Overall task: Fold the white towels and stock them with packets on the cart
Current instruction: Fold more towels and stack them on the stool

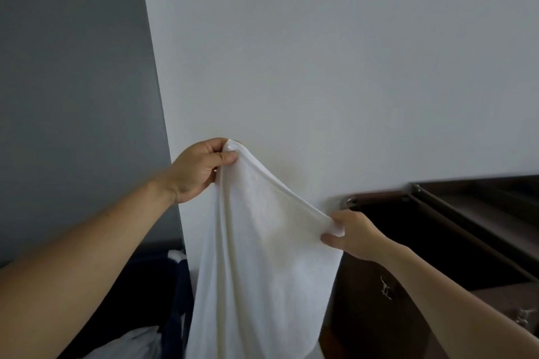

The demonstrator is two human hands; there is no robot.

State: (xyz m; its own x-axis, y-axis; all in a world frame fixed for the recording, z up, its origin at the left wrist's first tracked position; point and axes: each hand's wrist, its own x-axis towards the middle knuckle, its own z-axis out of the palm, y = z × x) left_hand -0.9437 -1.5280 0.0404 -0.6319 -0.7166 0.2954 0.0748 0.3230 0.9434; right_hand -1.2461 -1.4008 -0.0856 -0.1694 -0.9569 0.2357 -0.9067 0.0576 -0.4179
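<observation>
Towel [256, 256], white, held up in front of a pale wall [320, 52]. A small reddish fragment at the top edge of the grey panel [73, 81] on the left is too cropped to read. Left hand [198, 170] pinches one upper corner between thumb and curled fingers. Right hand [354, 234] grips the other end of the same edge, fingers closed round the cloth. The left hand is the higher, so the top edge slopes down towards the right. From that edge the towel hangs with its long axis roughly vertical, and its lower end runs out of the bottom of the view. The cloth hides part of the wall and the near corner of a dark wooden cabinet [358, 315] at right, which carries a metal latch [385, 288] on its front. Dark blue fabric [175, 294] and something pale and crumpled [131, 341] lie below the left forearm.
</observation>
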